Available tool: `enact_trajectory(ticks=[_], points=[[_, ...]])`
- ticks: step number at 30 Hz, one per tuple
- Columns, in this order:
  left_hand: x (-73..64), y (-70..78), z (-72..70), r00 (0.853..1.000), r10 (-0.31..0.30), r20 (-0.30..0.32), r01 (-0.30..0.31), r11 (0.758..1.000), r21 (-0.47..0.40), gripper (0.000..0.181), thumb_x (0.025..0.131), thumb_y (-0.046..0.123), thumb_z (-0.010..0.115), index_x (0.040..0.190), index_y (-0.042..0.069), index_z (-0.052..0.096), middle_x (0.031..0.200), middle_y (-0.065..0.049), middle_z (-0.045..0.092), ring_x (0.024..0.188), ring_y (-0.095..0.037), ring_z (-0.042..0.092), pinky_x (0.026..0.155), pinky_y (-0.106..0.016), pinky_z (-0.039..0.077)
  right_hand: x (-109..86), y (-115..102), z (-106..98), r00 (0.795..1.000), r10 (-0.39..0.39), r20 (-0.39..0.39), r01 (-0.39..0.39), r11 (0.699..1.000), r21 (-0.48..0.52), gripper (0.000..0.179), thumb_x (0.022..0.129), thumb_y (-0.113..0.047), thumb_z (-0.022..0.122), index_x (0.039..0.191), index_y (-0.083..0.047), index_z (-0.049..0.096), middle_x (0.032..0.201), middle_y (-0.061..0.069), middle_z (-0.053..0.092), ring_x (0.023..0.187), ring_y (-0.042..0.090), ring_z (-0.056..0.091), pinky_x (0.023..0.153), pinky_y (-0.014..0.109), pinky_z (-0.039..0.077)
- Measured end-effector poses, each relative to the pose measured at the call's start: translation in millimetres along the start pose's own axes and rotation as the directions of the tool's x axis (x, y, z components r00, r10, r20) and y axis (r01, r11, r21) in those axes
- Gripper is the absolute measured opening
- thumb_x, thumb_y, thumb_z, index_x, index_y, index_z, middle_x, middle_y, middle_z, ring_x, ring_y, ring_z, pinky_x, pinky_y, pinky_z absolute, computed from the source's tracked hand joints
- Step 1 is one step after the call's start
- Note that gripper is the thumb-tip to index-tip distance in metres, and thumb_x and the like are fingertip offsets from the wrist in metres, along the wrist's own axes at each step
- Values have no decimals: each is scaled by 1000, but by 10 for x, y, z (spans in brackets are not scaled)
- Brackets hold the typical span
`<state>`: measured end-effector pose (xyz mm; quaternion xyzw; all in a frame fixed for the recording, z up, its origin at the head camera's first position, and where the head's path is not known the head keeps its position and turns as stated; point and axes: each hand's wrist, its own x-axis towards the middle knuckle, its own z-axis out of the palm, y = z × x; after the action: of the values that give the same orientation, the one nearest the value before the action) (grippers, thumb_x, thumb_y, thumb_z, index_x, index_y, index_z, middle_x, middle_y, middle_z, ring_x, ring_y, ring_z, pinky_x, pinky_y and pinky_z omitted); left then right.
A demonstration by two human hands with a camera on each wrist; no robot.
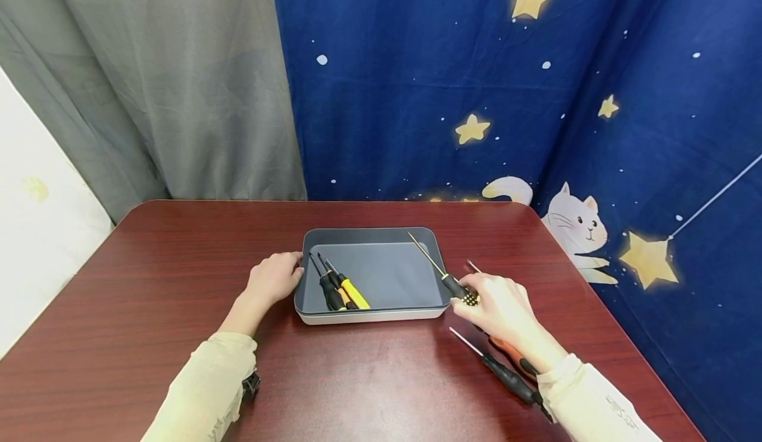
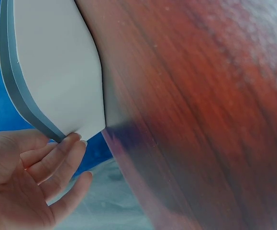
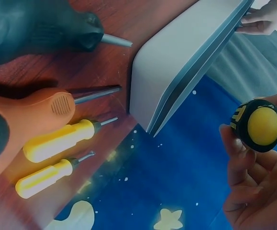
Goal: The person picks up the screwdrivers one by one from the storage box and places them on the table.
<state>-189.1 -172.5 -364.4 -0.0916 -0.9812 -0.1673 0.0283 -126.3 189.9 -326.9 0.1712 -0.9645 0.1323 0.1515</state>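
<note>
A shallow grey box (image 1: 387,270) with a white outside stands mid-table. My left hand (image 1: 275,276) pinches its left edge; in the left wrist view, fingertips meet the white wall below the rim (image 2: 26,103). My right hand (image 1: 503,306) grips a screwdriver (image 1: 455,288) with a black handle and yellow butt end (image 3: 263,125). Its thin shaft points up and left over the box's right side. Inside the box, at its left, lie a black-handled screwdriver (image 1: 331,293), a yellow-handled one (image 1: 355,294), and an orange and black one between them, partly hidden.
Right of the box lie a large black-handled screwdriver (image 1: 506,376) and an orange-handled screwdriver (image 1: 506,348), partly under my right hand. Two small yellow screwdrivers (image 3: 59,140) show beside them in the right wrist view. Curtains (image 1: 417,85) hang behind the reddish-brown table (image 1: 196,250).
</note>
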Motion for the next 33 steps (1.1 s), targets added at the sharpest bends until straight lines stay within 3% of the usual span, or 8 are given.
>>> enact_trajectory(ticks=[23,33], points=[[5,18,-3,1000,-2,2,2,1000,1,34,85,12,54,116,-2,56,107,-21,57,88,-38,56,66,-53,43,-150,35,-51,999,9,-39,-9,1000,-15,15,66,-34,67,78,-25,64,60,-16,45,51,8,45,42,29,33],[0,9,6,1000,-8,-1,8,1000,2,34,85,11,54,116,-1,56,107,-20,57,88,-37,56,66,-53,43,-216,34,-81,1000,17,-18,-17,1000,-9,15,65,-33,68,76,-23,63,52,-17,39,47,6,39,41,28,30]])
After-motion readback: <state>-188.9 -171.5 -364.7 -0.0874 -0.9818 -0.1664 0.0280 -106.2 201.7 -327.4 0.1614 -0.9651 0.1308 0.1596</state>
